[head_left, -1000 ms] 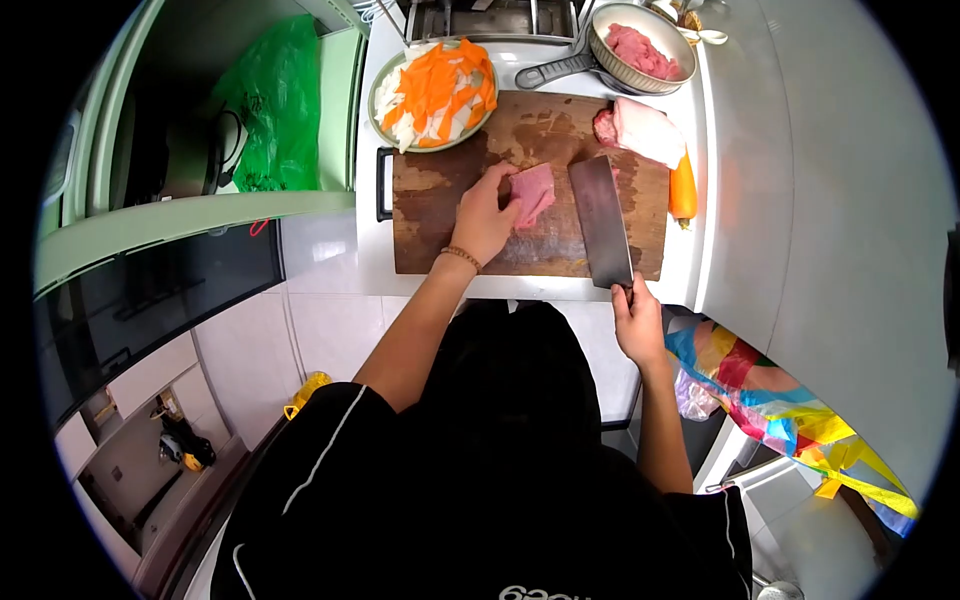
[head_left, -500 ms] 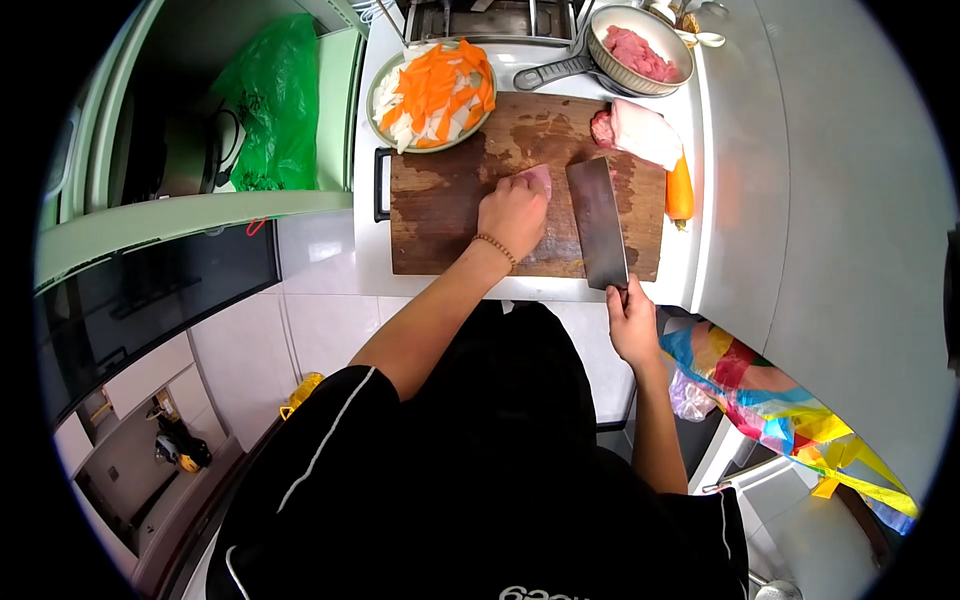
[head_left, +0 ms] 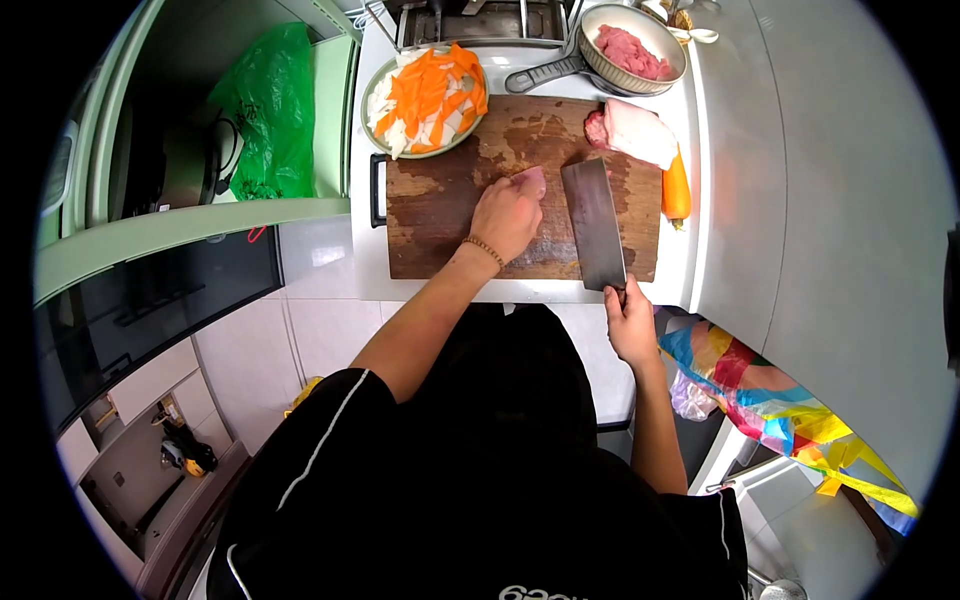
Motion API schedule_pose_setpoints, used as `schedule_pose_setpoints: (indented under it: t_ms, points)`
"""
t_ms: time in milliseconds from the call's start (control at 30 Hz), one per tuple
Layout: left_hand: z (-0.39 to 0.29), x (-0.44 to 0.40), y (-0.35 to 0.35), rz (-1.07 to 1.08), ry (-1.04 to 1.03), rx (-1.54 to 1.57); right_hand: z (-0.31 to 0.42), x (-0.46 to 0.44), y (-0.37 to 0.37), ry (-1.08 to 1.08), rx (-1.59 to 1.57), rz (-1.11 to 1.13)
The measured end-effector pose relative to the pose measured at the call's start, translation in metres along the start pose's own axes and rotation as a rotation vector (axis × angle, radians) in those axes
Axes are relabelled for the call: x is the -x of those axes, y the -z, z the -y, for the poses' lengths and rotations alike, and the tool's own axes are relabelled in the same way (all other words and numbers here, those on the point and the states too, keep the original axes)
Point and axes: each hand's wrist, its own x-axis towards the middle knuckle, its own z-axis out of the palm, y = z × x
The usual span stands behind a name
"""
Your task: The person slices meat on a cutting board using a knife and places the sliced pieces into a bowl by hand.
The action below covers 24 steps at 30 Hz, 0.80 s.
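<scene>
On the wet wooden cutting board [head_left: 450, 245], my left hand [head_left: 507, 217] is closed over a small piece of pink meat [head_left: 531, 181], whose far end shows past the fingers. My right hand [head_left: 630, 322] grips the handle of a cleaver [head_left: 594, 222] at the board's near right edge. The cleaver's broad blade points away from me over the board, a little right of the meat and apart from it. A larger chunk of meat with a pale fatty side [head_left: 640, 132] lies at the board's far right corner.
A bowl [head_left: 367, 118] of sliced carrot and white slices stands at the far left. Behind the board is a pan [head_left: 596, 66] with cut meat. One whole carrot [head_left: 676, 190] lies right of the board. The stove [head_left: 484, 25] is at the back; a wall rises on the right.
My left hand has shifted slightly left and toward me on the meat. The cleaver and my right hand have hardly moved; the whole view has shifted a little.
</scene>
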Motion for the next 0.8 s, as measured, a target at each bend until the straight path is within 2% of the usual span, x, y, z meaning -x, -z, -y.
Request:
schedule_pose_setpoints:
  t_ms: [100, 200, 300, 367, 600, 700, 800]
  points:
    - [-0.002, 0.0, -0.003, -0.004, 0.049, -0.018, -0.003, 0.0, 0.0, -0.009, -0.005, 0.006]
    - [-0.004, 0.001, 0.004, 0.084, 0.017, -0.043, -0.003, -0.001, 0.0, -0.011, -0.027, 0.014]
    - [-0.008, 0.002, 0.005, -0.024, -0.024, -0.073, -0.013, -0.002, -0.002, 0.009, -0.047, 0.018]
    - [-0.014, 0.001, 0.006, 0.013, 0.011, -0.091, -0.017, -0.003, -0.003, 0.023, -0.047, 0.015]
    - [-0.017, -0.007, 0.005, 0.084, 0.072, -0.138, -0.011, -0.002, 0.0, -0.073, -0.097, 0.045]
    - [-0.015, -0.004, -0.001, -0.019, 0.006, -0.147, -0.014, -0.003, -0.001, -0.026, -0.079, 0.039]
    - [-0.024, 0.005, 0.007, 0.174, -0.059, -0.286, -0.023, -0.004, -0.004, 0.049, -0.061, 0.022]
